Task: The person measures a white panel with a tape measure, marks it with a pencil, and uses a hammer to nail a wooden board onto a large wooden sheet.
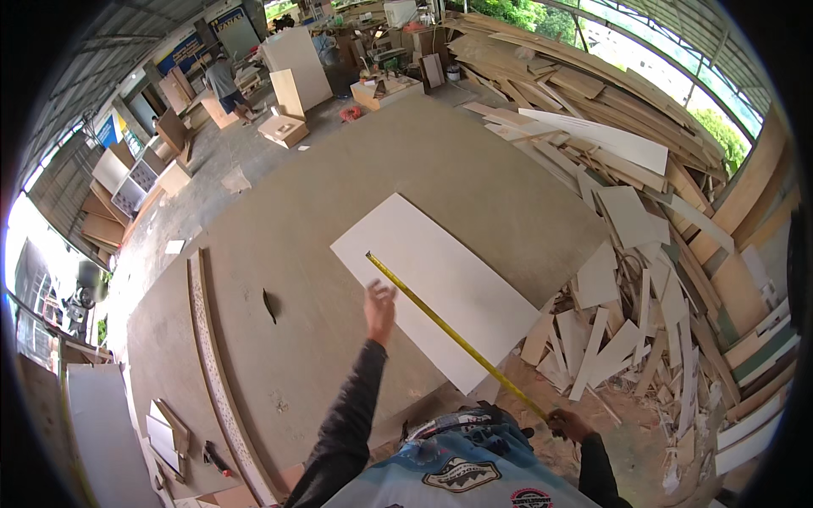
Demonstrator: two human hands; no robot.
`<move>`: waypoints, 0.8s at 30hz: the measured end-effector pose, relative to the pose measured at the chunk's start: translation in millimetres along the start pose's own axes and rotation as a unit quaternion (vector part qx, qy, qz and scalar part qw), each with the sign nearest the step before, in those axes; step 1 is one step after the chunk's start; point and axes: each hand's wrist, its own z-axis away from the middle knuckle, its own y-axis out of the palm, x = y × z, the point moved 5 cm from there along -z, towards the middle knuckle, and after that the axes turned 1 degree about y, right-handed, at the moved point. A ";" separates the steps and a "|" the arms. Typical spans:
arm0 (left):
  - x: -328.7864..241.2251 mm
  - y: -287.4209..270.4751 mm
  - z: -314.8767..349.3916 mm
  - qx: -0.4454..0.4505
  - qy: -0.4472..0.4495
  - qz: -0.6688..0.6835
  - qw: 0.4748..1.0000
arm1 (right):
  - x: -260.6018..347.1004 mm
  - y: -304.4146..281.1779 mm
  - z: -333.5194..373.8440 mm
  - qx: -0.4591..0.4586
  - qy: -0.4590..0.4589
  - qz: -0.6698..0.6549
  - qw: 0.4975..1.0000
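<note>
So I'm watching the head view and the left hand (380, 303) is hovering over the near-left edge of the flat white rectangular panel (445, 284), fingers spread and loose, not gripping anything, just beside the yellow metal tape measure blade (449, 332). The blade is running diagonally across the panel, its far tip lying just beyond the left fingertips, on the white surface near the panel's left edge. From there it's stretching back toward me and off the panel's near edge, all the way down to the right hand (569, 423).

The right hand is sitting low, off the edge of the big brown fibreboard table (339, 212) that's carrying the panel, and its grip is clenched around the near end of the tape. I can't make out the tape's case itself, the fingers are covering it.

Out past the right grip, on the side away from the table, a messy heap of pale wooden offcuts and strips (627, 322) is lying on the floor, with longer boards stacked (593, 85) behind it. Over on the far side of the left grip there's a dark slot in the tabletop (269, 306). Way off beyond the table, another person (225, 85) is standing among plywood boxes and sheets in the workshop.
</note>
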 end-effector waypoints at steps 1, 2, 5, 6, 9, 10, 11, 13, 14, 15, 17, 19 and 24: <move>10.9 13.2 19.5 0.001 0.038 -0.136 0.990 | 17.0 4.2 -12.1 0.004 -0.016 0.015 1.000; 33.1 7.1 43.4 -0.025 0.107 -0.225 0.968 | 48.4 8.4 -27.8 -0.021 -0.118 0.051 0.991; -1.1 63.4 141.6 0.137 0.049 -0.387 0.910 | 92.4 -0.3 -56.5 -0.091 -0.219 0.093 0.967; 6.4 67.9 164.3 0.189 0.038 -0.400 0.896 | 110.2 -0.7 -68.9 -0.095 -0.234 0.090 0.963; -17.3 85.0 218.1 0.302 0.064 -0.465 0.830 | 139.5 -9.1 -105.6 -0.093 -0.172 0.116 0.974; -26.9 84.5 227.7 0.318 0.082 -0.471 0.819 | 156.5 -11.9 -106.3 -0.088 -0.161 0.114 0.976; -29.8 81.6 229.0 0.326 0.083 -0.467 0.818 | 175.2 -14.4 -100.4 -0.084 -0.149 0.113 0.979; -37.0 78.1 226.0 0.336 0.103 -0.460 0.815 | 184.7 -21.0 -99.2 -0.086 -0.143 0.112 0.980; -39.2 78.2 224.8 0.343 0.112 -0.456 0.814 | 179.9 -25.1 -105.1 -0.087 -0.149 0.112 0.979; -40.3 79.4 223.0 0.338 0.113 -0.466 0.809 | 175.2 -28.9 -110.2 -0.090 -0.155 0.113 0.977; -39.0 81.5 227.7 0.340 0.111 -0.485 0.798 | 162.5 -30.9 -109.8 -0.097 -0.136 0.096 0.981; -35.2 78.7 225.8 0.330 0.118 -0.492 0.797 | 159.6 -29.7 -96.6 -0.110 -0.119 0.065 0.985; -34.8 82.5 229.3 0.337 0.118 -0.505 0.786 | 122.6 -28.6 -92.9 -0.165 -0.175 0.201 0.950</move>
